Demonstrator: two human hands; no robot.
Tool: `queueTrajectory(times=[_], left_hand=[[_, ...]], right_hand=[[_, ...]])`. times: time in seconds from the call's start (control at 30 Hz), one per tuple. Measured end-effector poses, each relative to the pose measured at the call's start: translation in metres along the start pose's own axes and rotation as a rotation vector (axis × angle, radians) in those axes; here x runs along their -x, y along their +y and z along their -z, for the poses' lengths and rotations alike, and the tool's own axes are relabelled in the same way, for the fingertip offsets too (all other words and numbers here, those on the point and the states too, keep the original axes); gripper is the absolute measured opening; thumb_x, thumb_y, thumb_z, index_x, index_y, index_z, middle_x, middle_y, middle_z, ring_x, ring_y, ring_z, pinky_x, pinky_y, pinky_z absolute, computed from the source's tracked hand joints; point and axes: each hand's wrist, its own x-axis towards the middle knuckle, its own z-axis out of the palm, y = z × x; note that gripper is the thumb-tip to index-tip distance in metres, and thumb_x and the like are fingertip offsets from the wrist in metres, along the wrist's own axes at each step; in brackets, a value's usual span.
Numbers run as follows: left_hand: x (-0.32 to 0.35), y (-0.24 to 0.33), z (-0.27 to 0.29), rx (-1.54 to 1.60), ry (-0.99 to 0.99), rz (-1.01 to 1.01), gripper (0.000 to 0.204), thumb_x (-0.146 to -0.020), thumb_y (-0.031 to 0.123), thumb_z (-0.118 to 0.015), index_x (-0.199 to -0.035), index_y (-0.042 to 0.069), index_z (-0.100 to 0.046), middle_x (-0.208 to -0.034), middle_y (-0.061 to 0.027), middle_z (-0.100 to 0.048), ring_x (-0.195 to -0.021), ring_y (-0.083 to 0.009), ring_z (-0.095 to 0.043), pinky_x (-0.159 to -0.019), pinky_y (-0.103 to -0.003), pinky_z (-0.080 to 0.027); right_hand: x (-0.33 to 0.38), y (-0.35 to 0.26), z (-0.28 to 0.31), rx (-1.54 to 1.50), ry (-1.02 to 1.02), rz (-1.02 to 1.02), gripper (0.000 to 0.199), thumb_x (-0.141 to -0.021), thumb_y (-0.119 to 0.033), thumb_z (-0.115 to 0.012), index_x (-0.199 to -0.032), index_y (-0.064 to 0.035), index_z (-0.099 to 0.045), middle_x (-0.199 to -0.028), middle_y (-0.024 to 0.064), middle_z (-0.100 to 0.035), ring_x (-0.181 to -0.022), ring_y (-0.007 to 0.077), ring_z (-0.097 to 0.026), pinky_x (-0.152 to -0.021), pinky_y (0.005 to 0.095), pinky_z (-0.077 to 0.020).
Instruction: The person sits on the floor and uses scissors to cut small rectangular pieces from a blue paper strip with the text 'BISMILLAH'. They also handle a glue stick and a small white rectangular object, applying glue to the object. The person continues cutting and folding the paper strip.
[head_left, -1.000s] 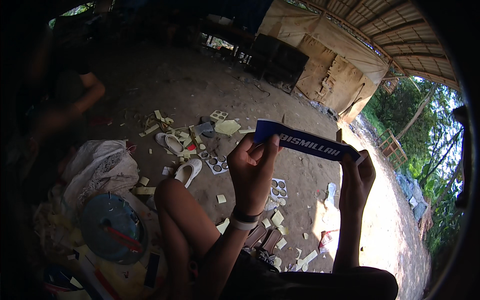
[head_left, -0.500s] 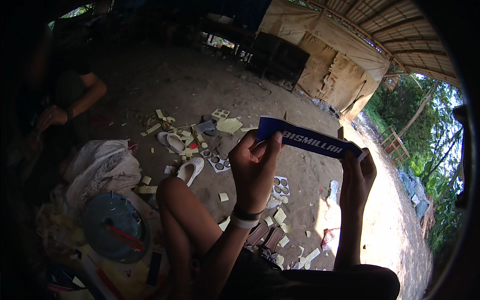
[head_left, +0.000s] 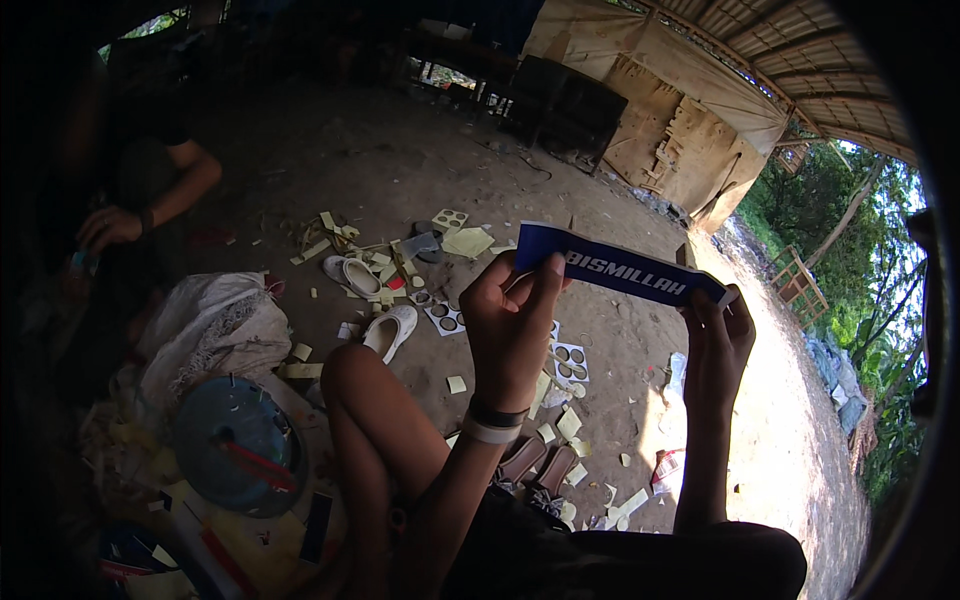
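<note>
A long blue sticker strip (head_left: 622,277) with pale lettering is stretched between my two hands, in the air above the ground. My left hand (head_left: 512,325), with bands at its wrist, pinches the strip's left end between thumb and fingers. At the right end, which sits a little lower, my right hand (head_left: 721,338) is closed on the strip. Small tan pieces stick up behind its upper edge; what they belong to is unclear.
Pale shoes (head_left: 389,333), brown sandals (head_left: 552,469) and scattered paper scraps lie on the ground. To my left are a white sack (head_left: 215,330) and a round bluish lid-like object (head_left: 238,445) with a red piece on it. Another person's hand (head_left: 110,228) is at far left.
The view has shifted slightly, so the ground things appear a little to the right. Both hands keep hold of the strip, almost unmoved.
</note>
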Motion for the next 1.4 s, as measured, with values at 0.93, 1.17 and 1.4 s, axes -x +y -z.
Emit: queueTrajectory(times=[0.93,1.17,1.4], left_hand=[[0.0032,0.0060,0.0061,0.012,0.008,0.010,0.017,-0.100,0.014,-0.071,-0.099,-0.002,-0.066,-0.095,-0.0061,-0.074,-0.089,-0.0112,-0.071,-0.087,-0.030,-0.058],[0.0034,0.0049,0.0062,0.012,0.006,0.001,0.016,-0.100,0.014,-0.071,-0.099,-0.002,-0.066,-0.095,-0.0051,-0.073,-0.089,-0.0110,-0.071,-0.088,-0.030,-0.058],[0.0044,-0.0008,0.0049,0.018,0.021,-0.004,0.016,-0.100,0.013,-0.071,-0.100,-0.002,-0.066,-0.096,-0.0046,-0.073,-0.089,-0.0110,-0.071,-0.088,-0.029,-0.058]], right_hand=[[0.0030,0.0047,-0.0045,-0.059,-0.009,-0.005,0.007,-0.099,-0.006,-0.068,-0.103,-0.0004,-0.067,-0.097,0.0090,-0.074,-0.090,0.0152,-0.070,-0.088,0.0336,-0.0573],[0.0028,0.0059,-0.0049,-0.039,-0.033,-0.001,0.005,-0.100,-0.007,-0.067,-0.098,-0.0031,-0.065,-0.097,0.0080,-0.073,-0.090,0.0135,-0.069,-0.088,0.0324,-0.0568],[0.0034,0.0096,-0.0032,-0.034,-0.029,-0.032,0.006,-0.100,-0.008,-0.067,-0.097,-0.0041,-0.064,-0.097,0.0072,-0.074,-0.090,0.0130,-0.069,-0.088,0.0321,-0.0566]])
